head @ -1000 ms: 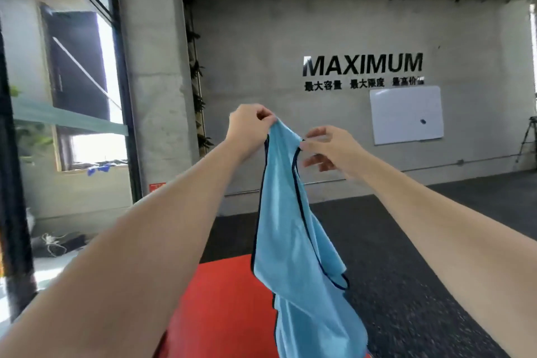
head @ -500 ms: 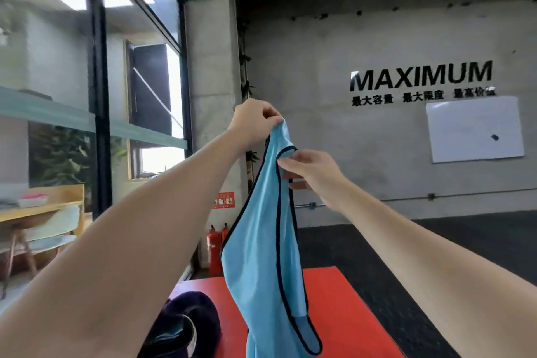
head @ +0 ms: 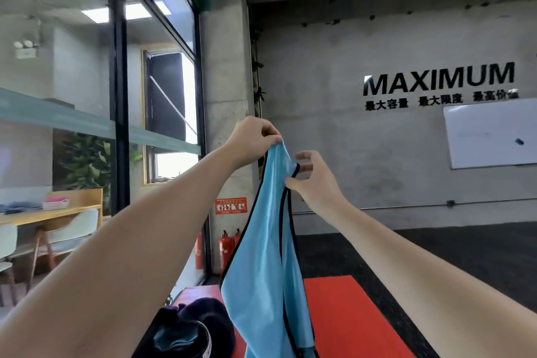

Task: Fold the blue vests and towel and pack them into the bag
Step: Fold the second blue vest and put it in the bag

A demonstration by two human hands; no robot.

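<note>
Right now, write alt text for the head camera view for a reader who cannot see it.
A person holds a blue vest up at arm's length: the left hand pinches its top edge, while the right hand pinches the black-trimmed strap just below. Under it lie a red mat and a dark bag, with a concrete wall reading MAXIMUM behind.

I read black lettering "MAXIMUM" on the concrete wall, smaller Chinese characters directly beneath it partly legible as 最大容量 最大限度, red sign far left of the lettering, unreadable
</note>
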